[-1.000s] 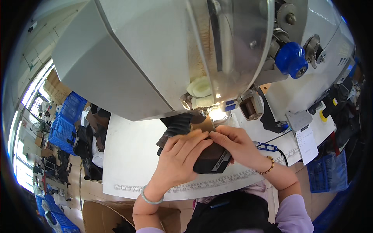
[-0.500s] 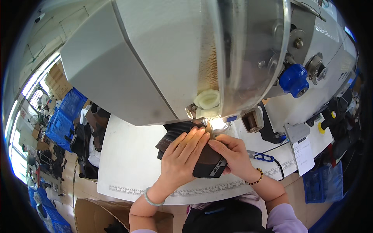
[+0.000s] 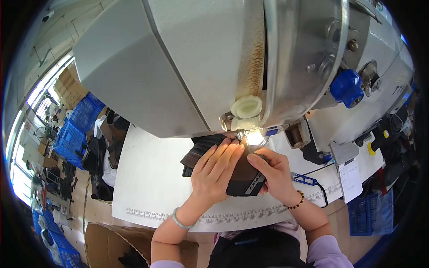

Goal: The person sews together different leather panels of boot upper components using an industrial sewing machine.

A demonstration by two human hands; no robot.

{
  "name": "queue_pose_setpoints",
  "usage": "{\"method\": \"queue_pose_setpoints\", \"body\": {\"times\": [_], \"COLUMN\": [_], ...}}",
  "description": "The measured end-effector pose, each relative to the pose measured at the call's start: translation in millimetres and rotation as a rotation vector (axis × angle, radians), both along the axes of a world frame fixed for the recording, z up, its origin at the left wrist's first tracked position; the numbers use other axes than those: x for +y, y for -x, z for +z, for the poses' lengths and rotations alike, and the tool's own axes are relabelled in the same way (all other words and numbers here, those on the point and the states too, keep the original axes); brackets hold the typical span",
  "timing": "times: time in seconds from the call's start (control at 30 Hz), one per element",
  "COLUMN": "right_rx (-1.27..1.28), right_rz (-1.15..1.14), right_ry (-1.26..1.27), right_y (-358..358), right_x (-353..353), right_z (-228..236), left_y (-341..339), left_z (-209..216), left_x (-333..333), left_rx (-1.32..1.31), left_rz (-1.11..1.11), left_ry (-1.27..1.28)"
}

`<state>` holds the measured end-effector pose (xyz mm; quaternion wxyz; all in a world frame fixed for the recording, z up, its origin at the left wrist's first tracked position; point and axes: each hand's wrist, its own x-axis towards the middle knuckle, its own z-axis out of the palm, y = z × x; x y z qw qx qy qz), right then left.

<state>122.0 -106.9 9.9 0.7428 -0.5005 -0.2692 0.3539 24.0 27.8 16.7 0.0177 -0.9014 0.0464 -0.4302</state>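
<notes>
A dark brown and black piece (image 3: 241,175), leather-like, with a light printed label near its front edge, lies on the white table beneath the head of a sewing machine (image 3: 201,67). Its ribbed black part (image 3: 196,155) sticks out to the left. My left hand (image 3: 212,174) rests flat on it, fingers stretched and fingertips close to the lit needle area (image 3: 250,136). At the right edge, my right hand (image 3: 278,176) pinches the piece between thumb and fingers. The far end of the piece is hidden under the machine head.
A ruler strip (image 3: 241,218) runs along the front of the table (image 3: 143,178). Blue-handled snippers (image 3: 304,179) lie right of my right hand, near a paper note (image 3: 350,179). Blue crates (image 3: 71,145) and dark pieces stand left; an open cardboard box (image 3: 107,245) sits below.
Both hands and the dark piece have moved a little away from me, toward the needle area and slightly right. The view has shifted slightly too, so the machine head appears farther right.
</notes>
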Motion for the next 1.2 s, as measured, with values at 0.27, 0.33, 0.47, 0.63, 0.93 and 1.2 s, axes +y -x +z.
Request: {"method": "queue_pose_setpoints", "body": {"times": [0.27,0.33,0.47,0.63,0.93,1.2], "right_rx": [0.03,0.056,-0.02,-0.083,-0.02,0.01], "right_rz": [0.066,0.078,0.04,0.047,0.023,0.032], "right_ry": [0.045,0.039,0.015,0.035,0.041,0.059], "right_y": [2,3,6,1,1,1], "right_x": [-2,-3,-4,-7,-1,-1], "right_z": [0,-1,3,3,4,4], "left_y": [1,1,0,-2,-7,-12], "left_z": [-6,-10,-12,-16,-5,-13], "left_x": [12,16,19,20,23,32], "left_rx": [-0.075,-0.08,-0.116,-0.112,-0.111,-0.209], "left_rz": [-0.058,-0.094,-0.14,-0.14,-0.157,-0.187], "left_ry": [-0.007,-0.024,-0.039,-0.05,-0.014,-0.101]}}
